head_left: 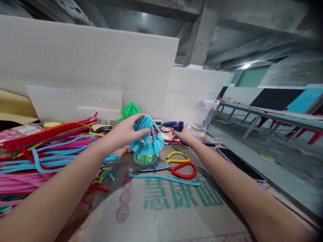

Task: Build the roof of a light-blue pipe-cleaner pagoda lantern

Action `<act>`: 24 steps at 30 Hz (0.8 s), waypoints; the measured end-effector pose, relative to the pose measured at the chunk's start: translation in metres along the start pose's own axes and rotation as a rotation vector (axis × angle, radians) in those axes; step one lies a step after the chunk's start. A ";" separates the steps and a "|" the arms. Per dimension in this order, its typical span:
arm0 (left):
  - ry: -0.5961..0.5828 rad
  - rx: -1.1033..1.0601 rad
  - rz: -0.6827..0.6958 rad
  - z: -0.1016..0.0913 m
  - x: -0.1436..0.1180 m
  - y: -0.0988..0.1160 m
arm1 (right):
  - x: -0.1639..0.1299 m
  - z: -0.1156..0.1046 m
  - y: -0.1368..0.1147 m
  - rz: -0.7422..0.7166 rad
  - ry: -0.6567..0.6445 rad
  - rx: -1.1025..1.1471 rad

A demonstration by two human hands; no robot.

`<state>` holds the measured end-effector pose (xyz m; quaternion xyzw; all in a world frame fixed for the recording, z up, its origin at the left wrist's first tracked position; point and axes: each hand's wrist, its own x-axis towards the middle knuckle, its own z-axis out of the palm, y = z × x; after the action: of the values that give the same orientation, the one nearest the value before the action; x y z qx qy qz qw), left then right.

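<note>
A light-blue pipe-cleaner pagoda (147, 146) with two tiers of roof stands upright on the cardboard. My left hand (133, 129) is closed around the left side of its upper roof, thumb across the front. Farther right, my right hand (186, 135) grips a dark blue glue gun (176, 125), its handle mostly hidden by my fingers. Scissors (166, 165) with one yellow and one red handle lie in front of the pagoda. Nearer me is a loose light-blue pipe cleaner (165, 178).
Piles of coloured pipe cleaners (58, 153) cover the left side. A green pipe-cleaner roof (130, 110) stands behind the pagoda, before white boards (88, 60). At right are a clear plastic bottle (204, 116) and a dark-screened phone (239, 163) near the table's edge.
</note>
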<state>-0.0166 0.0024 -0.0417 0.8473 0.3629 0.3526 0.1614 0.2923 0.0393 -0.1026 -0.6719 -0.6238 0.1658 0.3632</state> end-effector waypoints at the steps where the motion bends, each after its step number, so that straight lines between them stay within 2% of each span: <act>1: -0.004 -0.001 0.000 -0.001 0.000 0.000 | -0.004 -0.008 -0.006 -0.006 0.000 0.032; 6: 0.059 0.045 0.006 0.003 -0.001 0.009 | -0.032 -0.041 -0.044 -0.153 0.050 0.210; 8: 0.081 0.102 0.011 0.005 -0.002 0.013 | -0.048 -0.046 -0.057 -0.268 0.087 0.355; 11: 0.078 0.159 0.014 0.008 -0.005 0.019 | -0.074 -0.047 -0.070 -0.412 0.062 0.458; 17: 0.087 0.234 0.011 0.010 -0.007 0.028 | -0.112 -0.046 -0.085 -0.487 0.027 0.307; 24: 0.083 0.291 0.043 0.006 -0.010 0.031 | -0.114 -0.048 -0.083 -0.521 -0.033 0.223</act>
<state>-0.0018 -0.0260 -0.0342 0.8539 0.3983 0.3346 0.0141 0.2463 -0.0872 -0.0385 -0.4418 -0.7593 0.1456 0.4550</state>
